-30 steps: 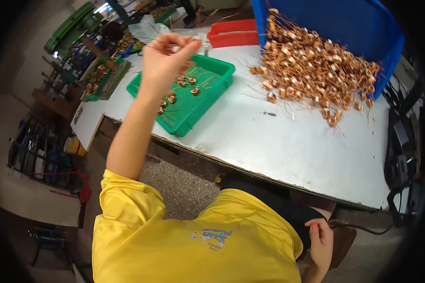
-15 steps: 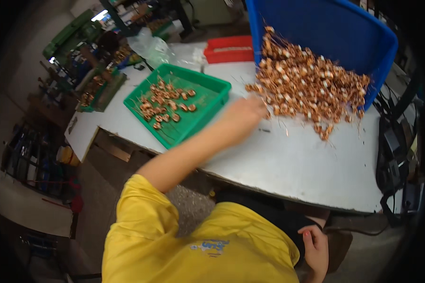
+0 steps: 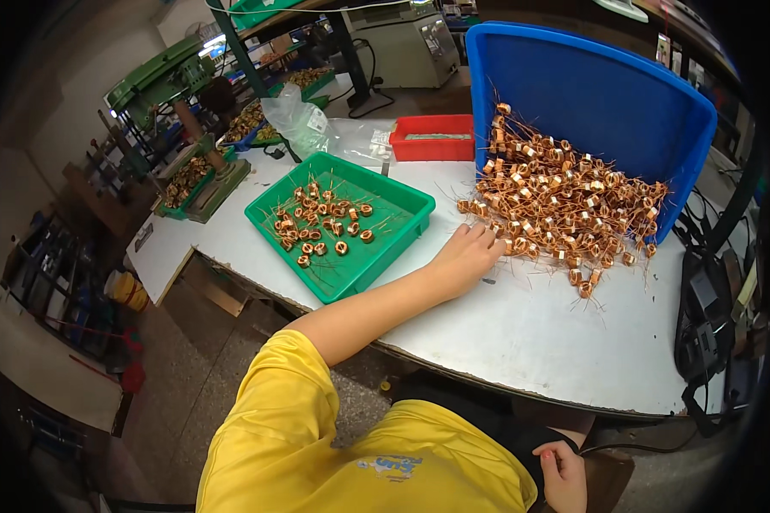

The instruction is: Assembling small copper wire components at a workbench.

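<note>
My left hand (image 3: 469, 259) reaches across the white table to the near left edge of a heap of small copper wire coils (image 3: 565, 201). Its fingers are bent and closed on a coil at the heap's edge; the fingertips are partly hidden. The heap spills from a tipped blue bin (image 3: 590, 94), and thin wire ends stick out all over. Left of my hand, a green tray (image 3: 376, 256) holds several loose coils (image 3: 321, 214). Low in the view, my right hand (image 3: 565, 479) rests by my lap, fingers curled in, with nothing visible in it.
Behind the green tray lie a clear plastic bag (image 3: 299, 120) and a red box (image 3: 432, 138). A black device with cables (image 3: 706, 308) stands at the table's right end. A green drill press (image 3: 158, 85) and more filled trays are at the far left.
The view has shifted, so the table and trays appear lower. My left hand, blurred before, is sharp now and stays at the heap's left edge. The right hand remains by my lap.
</note>
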The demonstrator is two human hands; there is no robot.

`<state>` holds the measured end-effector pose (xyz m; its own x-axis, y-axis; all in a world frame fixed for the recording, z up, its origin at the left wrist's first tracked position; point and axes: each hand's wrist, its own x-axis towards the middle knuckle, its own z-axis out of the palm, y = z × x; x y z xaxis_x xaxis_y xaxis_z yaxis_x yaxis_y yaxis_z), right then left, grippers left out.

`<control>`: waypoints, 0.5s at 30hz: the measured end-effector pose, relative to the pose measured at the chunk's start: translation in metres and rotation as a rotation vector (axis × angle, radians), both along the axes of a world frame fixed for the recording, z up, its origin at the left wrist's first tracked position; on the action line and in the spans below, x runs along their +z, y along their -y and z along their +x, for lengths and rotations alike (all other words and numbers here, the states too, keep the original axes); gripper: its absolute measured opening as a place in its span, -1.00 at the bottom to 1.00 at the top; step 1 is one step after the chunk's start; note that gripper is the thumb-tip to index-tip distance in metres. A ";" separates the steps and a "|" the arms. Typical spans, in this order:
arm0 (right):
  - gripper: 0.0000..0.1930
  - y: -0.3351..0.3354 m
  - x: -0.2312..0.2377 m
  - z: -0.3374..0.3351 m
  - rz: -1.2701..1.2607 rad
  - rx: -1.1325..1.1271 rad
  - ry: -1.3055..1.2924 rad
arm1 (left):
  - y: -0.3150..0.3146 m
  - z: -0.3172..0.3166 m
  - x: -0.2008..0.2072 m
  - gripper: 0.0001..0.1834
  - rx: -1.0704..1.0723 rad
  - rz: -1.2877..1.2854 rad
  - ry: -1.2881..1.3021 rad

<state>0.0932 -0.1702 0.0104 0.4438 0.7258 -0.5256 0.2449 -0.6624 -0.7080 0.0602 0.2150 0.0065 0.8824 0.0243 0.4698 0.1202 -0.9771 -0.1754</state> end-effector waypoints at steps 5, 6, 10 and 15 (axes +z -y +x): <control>-0.74 0.000 0.000 0.003 -0.026 0.009 -0.006 | 0.008 -0.011 0.011 -0.82 0.094 -0.015 0.048; -0.74 0.000 -0.001 0.003 -0.036 0.010 -0.010 | 0.010 -0.015 0.016 -0.82 0.127 -0.027 0.058; -0.74 0.002 -0.006 0.002 -0.013 0.016 -0.023 | 0.025 -0.029 0.048 -0.78 0.288 0.067 -0.135; -0.75 -0.001 -0.003 0.001 0.000 0.038 -0.022 | 0.037 -0.039 0.080 -0.78 0.478 0.120 -0.253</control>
